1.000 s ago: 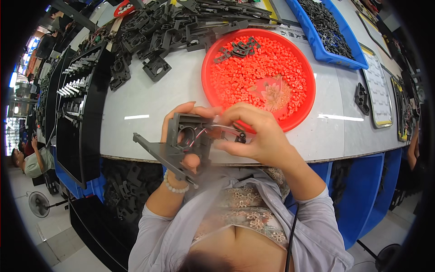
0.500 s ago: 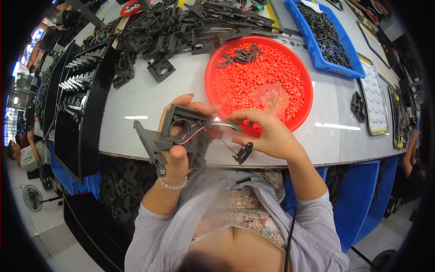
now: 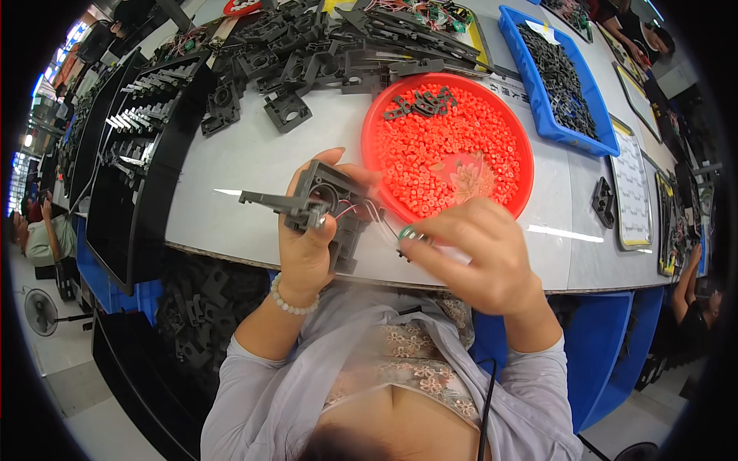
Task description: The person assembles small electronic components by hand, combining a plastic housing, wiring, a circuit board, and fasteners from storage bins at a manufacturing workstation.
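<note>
A dark grey plastic housing (image 3: 350, 244) with a round opening and a pointed arm is gripped in my left hand (image 3: 307, 250), the thumb pressed against its near side. Thin red and white wires (image 3: 374, 209) run from the housing toward my right hand (image 3: 492, 257). Between the thumb and fingers of that hand is a small green circuit board (image 3: 410, 233). The right fingers are slightly smeared by motion. A small dark part shows just below the board, mostly hidden by the hand.
A red bowl (image 3: 526, 173) of small red plastic pieces, with several dark clips on top, stands beyond my hands. Grey housings (image 3: 288, 113) are piled at the far left. A blue tray (image 3: 603, 140) of dark parts lies right; a black rack (image 3: 142, 219) stands left.
My right hand has turned over and moved slightly right and down with the circuit board. The housing has tilted in my left hand. The dangling black part is now mostly hidden.
</note>
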{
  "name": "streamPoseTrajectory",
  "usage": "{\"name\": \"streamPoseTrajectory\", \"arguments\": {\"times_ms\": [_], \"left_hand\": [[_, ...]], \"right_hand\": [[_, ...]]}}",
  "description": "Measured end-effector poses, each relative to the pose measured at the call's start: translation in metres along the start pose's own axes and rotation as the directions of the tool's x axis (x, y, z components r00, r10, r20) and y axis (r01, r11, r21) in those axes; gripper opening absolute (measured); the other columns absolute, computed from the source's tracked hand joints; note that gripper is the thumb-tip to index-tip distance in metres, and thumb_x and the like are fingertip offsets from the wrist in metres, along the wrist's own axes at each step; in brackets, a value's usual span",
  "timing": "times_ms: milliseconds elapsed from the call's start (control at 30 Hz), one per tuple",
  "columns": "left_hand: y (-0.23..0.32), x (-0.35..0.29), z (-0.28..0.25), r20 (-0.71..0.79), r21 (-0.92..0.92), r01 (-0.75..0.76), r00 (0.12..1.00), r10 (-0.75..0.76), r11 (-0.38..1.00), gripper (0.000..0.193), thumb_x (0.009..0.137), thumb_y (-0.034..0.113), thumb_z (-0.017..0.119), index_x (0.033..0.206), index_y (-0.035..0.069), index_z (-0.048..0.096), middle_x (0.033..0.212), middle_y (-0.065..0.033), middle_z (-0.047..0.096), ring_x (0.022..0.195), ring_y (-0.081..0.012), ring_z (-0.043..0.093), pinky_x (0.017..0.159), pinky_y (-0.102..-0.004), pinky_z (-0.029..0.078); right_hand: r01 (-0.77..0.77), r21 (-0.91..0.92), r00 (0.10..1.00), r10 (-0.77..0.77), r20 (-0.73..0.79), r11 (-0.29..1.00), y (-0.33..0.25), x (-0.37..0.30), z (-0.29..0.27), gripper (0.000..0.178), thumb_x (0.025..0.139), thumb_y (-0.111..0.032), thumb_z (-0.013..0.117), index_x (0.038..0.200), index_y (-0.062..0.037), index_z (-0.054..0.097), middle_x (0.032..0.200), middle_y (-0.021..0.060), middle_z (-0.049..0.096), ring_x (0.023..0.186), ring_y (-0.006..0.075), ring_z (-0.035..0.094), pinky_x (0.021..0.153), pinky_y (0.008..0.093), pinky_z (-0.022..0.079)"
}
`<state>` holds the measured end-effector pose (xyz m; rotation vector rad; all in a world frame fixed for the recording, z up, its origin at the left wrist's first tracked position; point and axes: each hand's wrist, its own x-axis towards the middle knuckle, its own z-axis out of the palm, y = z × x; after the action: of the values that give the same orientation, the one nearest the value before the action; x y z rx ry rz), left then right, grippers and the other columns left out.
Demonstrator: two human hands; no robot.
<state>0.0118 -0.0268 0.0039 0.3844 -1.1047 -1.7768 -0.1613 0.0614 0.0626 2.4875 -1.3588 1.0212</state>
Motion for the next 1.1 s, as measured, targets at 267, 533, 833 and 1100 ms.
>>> {"name": "streamPoseTrajectory", "arguments": {"times_ms": [267,533,833,1100], "left_hand": [[0.0,-0.003,0.006,0.043,-0.036,0.149,0.988,-0.148,0.988,0.102,0.058,0.057,0.076,0.13,0.001,0.033,0.111,-0.0162,0.056,0.093,-0.0208,0.06,0.082,-0.0334,0.051],[0.002,-0.007,0.002,0.084,-0.127,0.248,0.967,-0.239,0.96,0.107,0.055,0.064,0.072,0.131,0.001,0.031,0.113,-0.0122,0.053,0.1,-0.0207,0.057,0.086,-0.0352,0.05],[-0.003,-0.01,-0.004,0.097,-0.157,0.269,0.962,-0.256,0.95,0.101,0.061,0.061,0.07,0.13,-0.002,0.03,0.117,-0.0125,0.05,0.107,-0.021,0.054,0.089,-0.0356,0.048],[-0.003,-0.006,-0.006,0.136,-0.164,0.281,0.956,-0.26,0.946,0.08,0.072,0.048,0.072,0.126,-0.002,0.038,0.116,-0.0096,0.052,0.104,-0.0163,0.054,0.089,-0.0315,0.047]], "right_hand": [[0.11,0.31,0.984,-0.148,0.102,0.944,-0.005,0.024,0.017,0.025,0.063,-0.009,0.062,0.087,-0.0033,0.063,0.082,0.0059,0.057,0.068,0.0195,0.056,0.06,0.0305,0.046],[-0.232,0.602,0.972,0.206,0.113,0.764,0.012,0.031,0.037,0.022,0.071,-0.006,0.069,0.092,-0.0025,0.061,0.081,0.0085,0.057,0.08,0.0253,0.057,0.069,0.0359,0.047],[-0.324,0.545,0.939,0.332,0.086,0.773,0.013,0.032,0.044,0.02,0.068,-0.002,0.072,0.087,-0.0011,0.065,0.081,0.0073,0.057,0.075,0.0192,0.058,0.065,0.029,0.048],[-0.219,0.325,0.975,0.22,0.036,0.92,0.008,0.031,0.042,0.019,0.067,-0.002,0.07,0.086,-0.0014,0.065,0.079,0.0076,0.057,0.071,0.0219,0.058,0.06,0.0308,0.046]]}}
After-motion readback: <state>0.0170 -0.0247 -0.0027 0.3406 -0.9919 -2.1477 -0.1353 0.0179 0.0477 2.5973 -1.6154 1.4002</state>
